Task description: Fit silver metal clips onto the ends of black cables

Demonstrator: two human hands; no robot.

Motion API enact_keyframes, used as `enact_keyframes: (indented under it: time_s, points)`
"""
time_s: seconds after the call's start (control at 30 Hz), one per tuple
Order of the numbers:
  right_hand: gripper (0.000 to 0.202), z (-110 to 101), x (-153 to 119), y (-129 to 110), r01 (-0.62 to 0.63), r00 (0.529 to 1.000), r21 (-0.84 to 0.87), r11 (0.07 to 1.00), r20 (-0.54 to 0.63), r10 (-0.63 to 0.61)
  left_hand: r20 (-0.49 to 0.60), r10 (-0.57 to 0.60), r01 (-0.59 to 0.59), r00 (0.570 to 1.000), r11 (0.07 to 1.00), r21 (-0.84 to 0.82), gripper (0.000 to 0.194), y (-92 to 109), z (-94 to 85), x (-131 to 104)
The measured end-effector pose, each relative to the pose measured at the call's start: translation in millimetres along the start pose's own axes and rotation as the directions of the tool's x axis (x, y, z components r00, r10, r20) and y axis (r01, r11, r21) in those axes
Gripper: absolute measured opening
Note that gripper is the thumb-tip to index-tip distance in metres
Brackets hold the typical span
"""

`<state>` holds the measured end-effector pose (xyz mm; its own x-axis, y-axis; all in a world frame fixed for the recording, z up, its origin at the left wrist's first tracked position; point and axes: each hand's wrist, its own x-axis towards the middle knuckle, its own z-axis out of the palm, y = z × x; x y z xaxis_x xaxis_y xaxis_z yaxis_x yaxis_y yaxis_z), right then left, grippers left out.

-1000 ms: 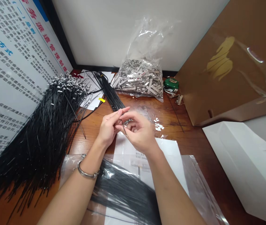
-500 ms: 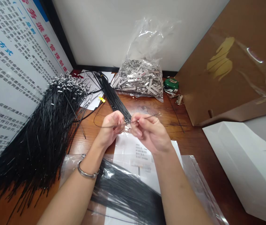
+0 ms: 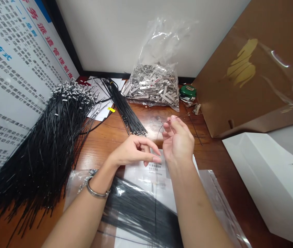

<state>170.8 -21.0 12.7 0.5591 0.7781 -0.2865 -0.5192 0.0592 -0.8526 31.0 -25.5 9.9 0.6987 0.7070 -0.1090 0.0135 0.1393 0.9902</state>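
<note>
Right hand (image 3: 179,140) shifted; bag (image 3: 159,41) holds metal (image 3: 153,82).

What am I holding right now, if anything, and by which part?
Your right hand pinches a thin black cord near one end. Your left hand has its thumb and forefinger apart, with nothing clearly held.

We get bright light, sheen on the tabletop (image 3: 95,147), glare on the box (image 3: 262,75) along its right edge, and stretched picture sides.
</note>
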Motion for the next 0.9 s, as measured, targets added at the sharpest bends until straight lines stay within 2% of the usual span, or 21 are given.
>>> enact_keyframes:
  time_s: [0.07, 0.13, 0.17, 0.23, 0.3, 0.33, 0.4, 0.53, 0.6, 0.63, 0.7, 0.73, 0.77, 0.8, 0.9]
  points:
    - [0.035, 2.5, -2.7, -1.8, -0.023, 1.000, -0.015, 1.000, 0.010, 0.024, -0.038, -0.005, 0.006, 0.999, 1.000, 0.028, 0.021, -0.2, 1.1, 1.0]
    - [0.034, 4.8, -5.2, -2.8, -0.058, 0.996, -0.051, 0.997, 0.069, 0.062, -0.172, 0.041, -0.031, 0.984, 0.998, 0.060, 0.031, -0.7, 1.5, 2.5]
    - [0.034, 5.7, -6.3, -2.9, -0.070, 0.992, -0.068, 0.995, 0.102, 0.077, -0.266, 0.083, -0.066, 0.960, 0.995, 0.072, 0.037, -1.1, 1.2, 3.5]
    - [0.033, 6.9, -8.2, -2.5, -0.072, 0.984, -0.094, 0.993, 0.155, 0.086, -0.452, 0.159, -0.142, 0.878, 0.987, 0.073, 0.044, -2.4, -0.3, 5.9]
    - [0.033, 7.7, -10.1, -1.6, -0.062, 0.979, -0.125, 0.990, 0.187, 0.085, -0.571, 0.176, -0.185, 0.802, 0.982, 0.042, 0.039, -3.9, -2.1, 8.4]
    - [0.033, 8.1, -11.1, -1.1, -0.061, 0.976, -0.144, 0.988, 0.197, 0.089, -0.598, 0.170, -0.191, 0.783, 0.981, 0.029, 0.035, -4.5, -2.6, 9.4]
    - [0.035, 9.1, -13.2, 0.3, -0.061, 0.972, -0.181, 0.982, 0.213, 0.100, -0.603, 0.155, -0.185, 0.783, 0.983, 0.014, 0.028, -5.4, -2.3, 10.9]
    - [0.035, 10.5, -15.4, 3.6, -0.052, 0.946, -0.254, 0.966, 0.298, 0.129, -0.530, 0.135, -0.191, 0.837, 0.980, -0.051, 0.025, -6.4, 0.9, 11.8]
    - [0.034, 8.1, -13.3, 3.5, 0.012, 0.936, -0.314, 0.949, 0.337, 0.099, -0.517, 0.125, -0.191, 0.847, 0.979, -0.075, 0.024, -7.1, 1.0, 12.0]
    - [0.034, 5.4, -11.0, 2.5, 0.092, 0.948, -0.356, 0.930, 0.318, 0.028, -0.527, 0.120, -0.187, 0.841, 0.979, -0.076, 0.024, -7.3, 0.4, 12.1]
    - [0.031, -3.4, -4.1, -1.7, 0.304, 0.951, -0.487, 0.819, 0.205, -0.232, -0.560, 0.102, -0.171, 0.822, 0.983, -0.071, 0.023, -7.7, -1.6, 12.1]
    - [0.027, -9.1, 0.2, -4.6, 0.375, 0.919, -0.596, 0.710, 0.140, -0.368, -0.573, 0.092, -0.162, 0.814, 0.984, -0.073, 0.025, -7.6, -2.7, 12.0]
    - [0.024, -15.2, 4.5, -7.5, 0.386, 0.889, -0.708, 0.591, 0.114, -0.443, -0.581, 0.082, -0.155, 0.809, 0.985, -0.076, 0.027, -7.5, -3.7, 11.9]
    - [0.020, -21.2, 8.7, -10.3, 0.364, 0.876, -0.790, 0.493, 0.110, -0.469, -0.585, 0.076, -0.149, 0.808, 0.986, -0.078, 0.030, -7.2, -4.4, 11.8]
    - [0.014, -34.5, 17.8, -14.9, 0.250, 0.911, -0.922, 0.296, 0.120, -0.395, -0.584, 0.076, -0.152, 0.808, 0.985, -0.082, 0.032, -6.5, -5.1, 11.8]
